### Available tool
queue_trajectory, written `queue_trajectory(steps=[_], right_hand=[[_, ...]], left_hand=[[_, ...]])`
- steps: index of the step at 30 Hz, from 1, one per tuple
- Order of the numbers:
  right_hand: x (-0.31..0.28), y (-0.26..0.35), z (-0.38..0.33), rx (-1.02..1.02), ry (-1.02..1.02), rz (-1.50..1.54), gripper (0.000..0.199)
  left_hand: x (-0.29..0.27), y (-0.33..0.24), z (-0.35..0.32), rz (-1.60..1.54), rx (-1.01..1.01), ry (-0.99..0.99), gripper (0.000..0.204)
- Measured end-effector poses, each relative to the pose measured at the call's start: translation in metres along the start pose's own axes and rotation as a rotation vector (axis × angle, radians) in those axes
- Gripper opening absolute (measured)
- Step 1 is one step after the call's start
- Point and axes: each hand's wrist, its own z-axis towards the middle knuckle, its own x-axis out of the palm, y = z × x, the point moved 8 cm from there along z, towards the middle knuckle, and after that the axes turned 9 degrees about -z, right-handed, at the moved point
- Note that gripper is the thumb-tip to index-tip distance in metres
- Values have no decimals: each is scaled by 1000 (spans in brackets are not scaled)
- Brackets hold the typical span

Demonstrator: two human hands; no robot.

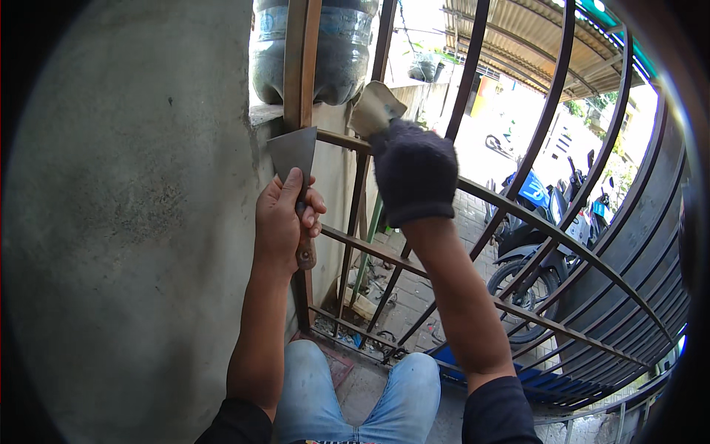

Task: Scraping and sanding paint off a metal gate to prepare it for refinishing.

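Note:
My bare left hand (285, 214) is closed around the wooden handle of a putty knife (294, 152). Its wide metal blade points up, in front of the lower part of the brown metal post (301, 66) at the wall's edge. In a black glove, my right hand (414, 170) grips a curled beige piece of sandpaper (376, 109) just above the gate's upper crossbar (510, 203). The gloved fingers are mostly hidden from this side, and whether the sandpaper touches a bar cannot be made out.
A grey plastered wall (133, 185) rises close on my left. Behind the post stands a large clear plastic bottle (340, 52) with dark contents. Brown gate bars (547, 96) curve across the right. Beyond them a motorcycle (529, 259) is parked on paving. My jeans-clad knees (310, 377) are below.

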Motion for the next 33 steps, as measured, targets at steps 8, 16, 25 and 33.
queue_trajectory(steps=[8, 16, 25, 33], right_hand=[[62, 49, 23, 316, 295, 378, 47], [56, -3, 164, 258, -86, 621, 49], [83, 32, 60, 542, 118, 565, 33], [98, 14, 121, 398, 97, 607, 38]], left_hand=[[-46, -16, -19, -31, -90, -94, 25], [-29, -28, -20, -125, -138, -13, 26], [-36, -10, -18, -114, -222, -27, 27], [-42, 2, -20, -171, -199, -37, 28]])
